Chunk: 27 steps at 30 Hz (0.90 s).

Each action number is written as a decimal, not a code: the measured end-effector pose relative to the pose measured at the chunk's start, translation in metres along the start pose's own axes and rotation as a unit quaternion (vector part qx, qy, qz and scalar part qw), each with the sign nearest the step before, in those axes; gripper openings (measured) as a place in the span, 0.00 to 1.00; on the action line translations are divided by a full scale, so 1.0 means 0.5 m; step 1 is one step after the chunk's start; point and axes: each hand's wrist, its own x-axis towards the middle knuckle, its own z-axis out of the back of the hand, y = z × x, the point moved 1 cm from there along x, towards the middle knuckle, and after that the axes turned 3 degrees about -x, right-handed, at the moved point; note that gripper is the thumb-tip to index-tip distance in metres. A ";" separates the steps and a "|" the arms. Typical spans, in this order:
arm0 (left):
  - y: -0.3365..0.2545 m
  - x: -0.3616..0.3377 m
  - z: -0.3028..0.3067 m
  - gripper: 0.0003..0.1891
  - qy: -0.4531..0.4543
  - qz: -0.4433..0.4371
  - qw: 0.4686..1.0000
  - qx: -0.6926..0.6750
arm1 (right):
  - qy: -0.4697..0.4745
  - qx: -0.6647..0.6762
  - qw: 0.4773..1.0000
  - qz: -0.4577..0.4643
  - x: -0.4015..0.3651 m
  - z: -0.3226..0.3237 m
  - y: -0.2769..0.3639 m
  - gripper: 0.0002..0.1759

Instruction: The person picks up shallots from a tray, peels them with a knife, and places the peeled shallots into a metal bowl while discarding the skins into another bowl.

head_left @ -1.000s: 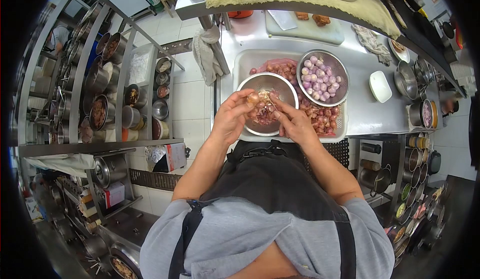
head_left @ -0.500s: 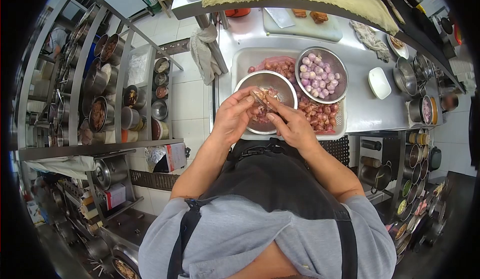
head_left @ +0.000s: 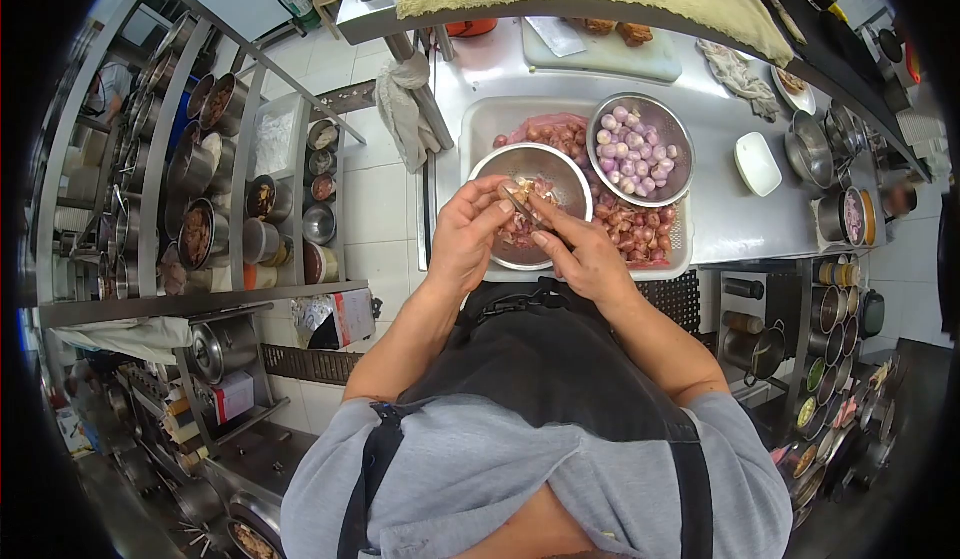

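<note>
Over a metal bowl [head_left: 573,184] of peelings, my left hand [head_left: 468,229] is closed, its fingertips pinched on something small, probably a shallot, mostly hidden by the fingers. My right hand [head_left: 583,249] grips a small knife [head_left: 522,208], its blade pointing at the left fingertips. The bowl rests on a white plastic tray [head_left: 480,119] at its near left part. Unpeeled red shallots [head_left: 640,234] lie in the tray. A perforated steel colander [head_left: 672,122] at the tray's right holds peeled pale purple shallots [head_left: 632,154].
A cutting board [head_left: 640,59] with browned food and a cleaver blade [head_left: 556,36] is at the back. White dish [head_left: 757,165] and crumpled cloth [head_left: 738,79] lie right on the steel table. An overhead shelf [head_left: 560,6] crosses above; a rack of pots [head_left: 150,159] stands left.
Both hands stay over the bowl. The left fingers have shifted slightly around the small piece, and the knife has tilted a little. The whole view has moved slightly.
</note>
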 end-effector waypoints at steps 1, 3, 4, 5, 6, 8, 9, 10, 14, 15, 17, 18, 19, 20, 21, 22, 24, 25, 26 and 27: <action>0.000 -0.001 -0.001 0.17 0.007 -0.004 1.000 0.015 | -0.006 0.001 1.000 0.018 0.000 0.001 0.000 0.26; 0.001 -0.004 -0.002 0.17 0.015 -0.007 0.999 0.030 | -0.010 0.002 1.000 0.020 0.001 0.002 -0.001 0.26; 0.002 -0.005 -0.004 0.16 0.016 -0.018 0.999 0.026 | -0.012 0.002 1.000 0.023 0.001 0.003 -0.001 0.26; 0.002 -0.005 -0.007 0.16 0.019 -0.030 0.999 0.023 | -0.014 0.002 1.000 0.023 0.001 0.003 0.000 0.26; 0.003 -0.006 -0.009 0.16 0.020 -0.029 0.999 0.024 | -0.017 0.015 1.000 0.011 0.000 0.002 0.002 0.26; 0.006 -0.006 -0.015 0.15 0.015 -0.040 0.999 0.011 | -0.022 0.027 0.999 -0.001 0.002 0.000 0.004 0.25; 0.007 -0.008 -0.020 0.15 0.016 -0.039 0.999 0.010 | -0.026 0.061 0.998 -0.001 0.005 -0.001 0.003 0.25; 0.008 -0.012 -0.026 0.15 0.009 -0.045 0.999 0.012 | -0.031 0.095 0.995 -0.001 0.006 -0.001 0.003 0.24; 0.018 -0.019 -0.032 0.15 0.008 -0.054 0.999 0.005 | -0.041 0.084 0.996 -0.002 0.006 0.006 0.016 0.21; 0.020 -0.020 -0.031 0.15 0.008 -0.053 0.999 0.005 | -0.024 0.094 0.995 -0.019 0.007 0.010 0.021 0.21; 0.020 -0.018 -0.029 0.15 0.012 -0.061 0.997 0.037 | -0.010 0.105 0.994 -0.035 0.012 0.015 0.023 0.20; 0.021 -0.018 -0.030 0.15 0.013 -0.060 0.997 0.037 | -0.004 0.113 0.993 -0.044 0.014 0.016 0.023 0.19; 0.022 -0.019 -0.031 0.15 0.015 -0.057 0.998 0.038 | 0.002 0.122 0.991 -0.052 0.016 0.017 0.023 0.18; 0.022 -0.019 -0.033 0.15 0.016 -0.054 0.998 0.039 | 0.001 0.122 0.991 -0.052 0.018 0.014 0.016 0.18; 0.024 -0.019 -0.033 0.15 0.017 -0.055 0.998 0.039 | -0.010 0.118 0.992 -0.052 0.020 0.010 0.005 0.17; 0.029 -0.020 -0.033 0.16 0.021 -0.049 0.998 0.046 | -0.021 0.114 0.992 -0.053 0.022 0.008 -0.002 0.16; 0.035 -0.019 -0.027 0.16 0.023 -0.043 0.997 0.053 | -0.014 0.135 0.989 -0.056 0.024 0.009 -0.007 0.15; 0.034 -0.015 -0.022 0.16 0.033 -0.032 0.998 0.048 | -0.007 0.157 0.986 -0.059 0.025 0.009 -0.008 0.13; 0.033 -0.011 -0.016 0.17 0.042 -0.020 0.998 0.044 | -0.006 0.157 0.986 -0.059 0.026 0.013 -0.007 0.13; 0.031 -0.004 -0.006 0.17 0.041 -0.021 0.998 0.044 | 0.009 0.226 0.970 -0.087 0.026 0.017 -0.004 0.13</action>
